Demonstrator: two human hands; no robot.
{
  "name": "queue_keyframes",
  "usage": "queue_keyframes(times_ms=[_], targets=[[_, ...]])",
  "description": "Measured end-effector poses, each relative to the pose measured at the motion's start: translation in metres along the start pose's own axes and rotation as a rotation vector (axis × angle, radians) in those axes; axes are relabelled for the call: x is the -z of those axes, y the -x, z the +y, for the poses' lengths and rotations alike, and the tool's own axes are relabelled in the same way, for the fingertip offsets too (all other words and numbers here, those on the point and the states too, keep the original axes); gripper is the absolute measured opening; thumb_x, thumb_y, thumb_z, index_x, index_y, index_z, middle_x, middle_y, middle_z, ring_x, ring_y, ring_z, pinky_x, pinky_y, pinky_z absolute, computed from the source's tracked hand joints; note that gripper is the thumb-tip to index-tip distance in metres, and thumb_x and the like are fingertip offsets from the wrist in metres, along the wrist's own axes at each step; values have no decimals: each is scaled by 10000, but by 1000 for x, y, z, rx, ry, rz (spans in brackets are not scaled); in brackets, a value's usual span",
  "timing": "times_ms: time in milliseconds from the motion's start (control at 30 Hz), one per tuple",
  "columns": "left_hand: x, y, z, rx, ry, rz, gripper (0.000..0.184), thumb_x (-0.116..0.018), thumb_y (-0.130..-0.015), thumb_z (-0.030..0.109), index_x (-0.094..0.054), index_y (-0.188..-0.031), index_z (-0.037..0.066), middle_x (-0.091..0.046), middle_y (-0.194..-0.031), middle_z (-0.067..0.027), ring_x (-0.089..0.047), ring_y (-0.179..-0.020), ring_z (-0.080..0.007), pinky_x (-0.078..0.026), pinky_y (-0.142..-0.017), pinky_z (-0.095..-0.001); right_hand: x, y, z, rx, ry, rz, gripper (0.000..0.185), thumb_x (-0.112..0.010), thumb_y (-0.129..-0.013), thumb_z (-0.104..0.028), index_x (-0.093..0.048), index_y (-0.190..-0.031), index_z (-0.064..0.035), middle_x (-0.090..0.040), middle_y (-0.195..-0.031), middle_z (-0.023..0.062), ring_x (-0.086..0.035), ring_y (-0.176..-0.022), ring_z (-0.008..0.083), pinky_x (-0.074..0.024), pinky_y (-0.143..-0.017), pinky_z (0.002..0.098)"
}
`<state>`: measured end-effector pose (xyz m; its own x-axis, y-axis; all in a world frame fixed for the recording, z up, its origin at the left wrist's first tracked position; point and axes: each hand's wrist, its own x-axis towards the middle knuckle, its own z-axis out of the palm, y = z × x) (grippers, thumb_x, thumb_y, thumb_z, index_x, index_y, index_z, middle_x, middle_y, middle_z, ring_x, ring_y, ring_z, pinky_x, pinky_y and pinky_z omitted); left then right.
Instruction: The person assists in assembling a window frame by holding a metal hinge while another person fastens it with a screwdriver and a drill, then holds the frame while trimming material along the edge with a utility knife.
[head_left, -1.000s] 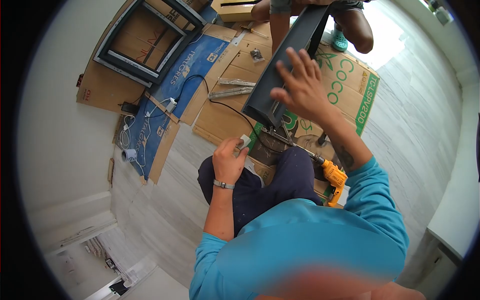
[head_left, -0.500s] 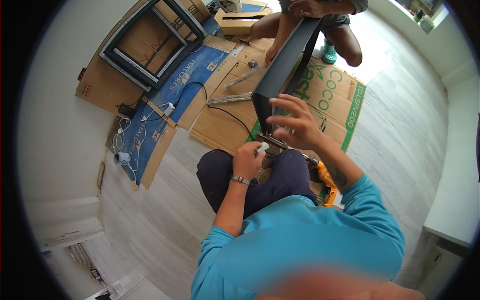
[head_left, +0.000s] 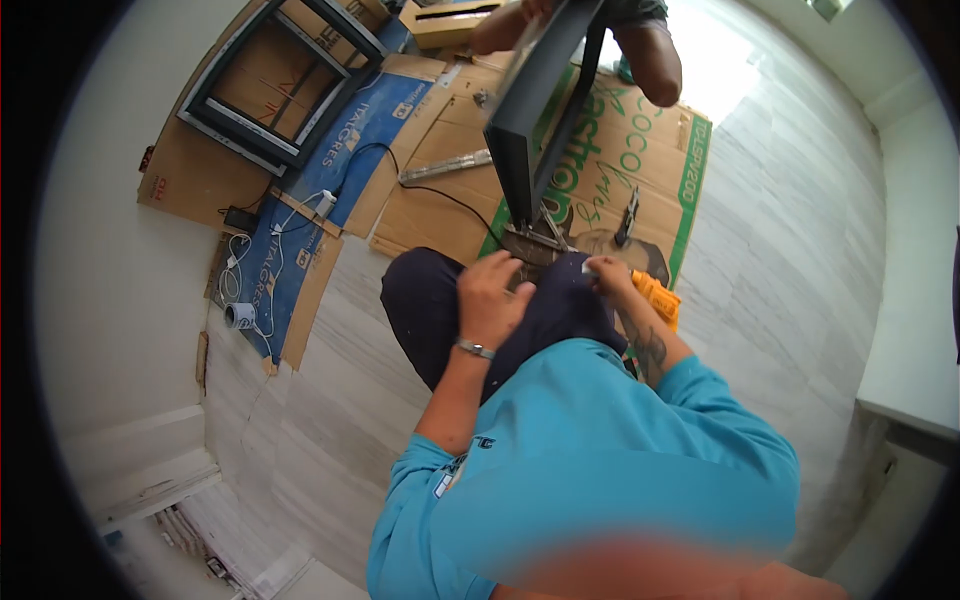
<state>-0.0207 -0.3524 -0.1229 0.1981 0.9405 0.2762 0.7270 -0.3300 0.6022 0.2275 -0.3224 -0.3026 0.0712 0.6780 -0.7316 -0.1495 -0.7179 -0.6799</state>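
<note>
My left hand (head_left: pixel 490 302) is over my left knee, fingers loosely apart and nothing visible in them. At my other knee, my right hand (head_left: pixel 608 276) is closed on a small white piece (head_left: pixel 587 267), mostly hidden by the fingers. Just ahead of my knees stands a dark grey metal frame (head_left: pixel 545 105), its near corner down by some metal parts (head_left: pixel 535 243) on the cardboard. A yellow power drill (head_left: pixel 656 298) lies beside my right hand, partly covered by the forearm.
A utility knife (head_left: pixel 628 217) lies on the printed cardboard (head_left: pixel 655 150). Another dark frame (head_left: pixel 285 85) rests at the left. A black cable (head_left: pixel 450 192) crosses the cardboard, near a power strip (head_left: pixel 325 203). Across from me, a person's knee (head_left: pixel 655 75) shows behind the metal frame.
The small white piece has passed from my left hand to my right, which came down from the frame to my knee. My left hand has opened. The view has shifted, revealing the utility knife.
</note>
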Motion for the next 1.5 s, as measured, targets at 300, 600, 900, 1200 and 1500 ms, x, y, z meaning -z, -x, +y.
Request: queue_keyframes(times_ms=[300,600,900,1200,1500], targets=[[87,65,-48,99,-334,219,337,-730,-785,189,-657,-1074,32,-557,-1267,-170,-486,-1198,-379,-379,-1010,-473,51,-30,-2,-84,-182,516,476,-753,-729,-310,-591,-1085,-38,-638,-903,148,-638,-713,256,-507,-574,356],[91,121,-35,21,-425,284,302,-667,-835,165,-604,-1097,30,-477,-1358,-215,-402,-1281,-398,-312,-1064,-505,204,-31,206,-343,658,581,1120,-880,-564,-289,-209,-1443,-111,-487,-1295,268,-513,-1204,375,-440,-998,437],[87,158,-4,57,-431,257,287,-598,-839,159,-566,-1091,26,-441,-1381,-238,-352,-1316,-429,-269,-1082,-534,170,-7,221,-45,-10,394,532,-725,-588,30,-438,-1028,-54,-575,-823,101,-625,-693,283,-544,-576,404],[72,145,20,6,-421,275,270,-613,-810,168,-600,-1043,32,-487,-1338,-233,-387,-1279,-437,-295,-1060,-549,169,57,86,256,-437,97,442,-616,-585,68,-503,-1002,-28,-541,-647,70,-565,-487,200,-499,-443,332],[66,151,29,-1,-437,236,281,-633,-799,163,-612,-1050,39,-497,-1331,-226,-406,-1269,-422,-315,-1050,-530,119,106,-138,708,-909,-68,70,-603,-771,-40,-535,-760,-35,-558,-660,80,-567,-574,174,-488,-517,271]])
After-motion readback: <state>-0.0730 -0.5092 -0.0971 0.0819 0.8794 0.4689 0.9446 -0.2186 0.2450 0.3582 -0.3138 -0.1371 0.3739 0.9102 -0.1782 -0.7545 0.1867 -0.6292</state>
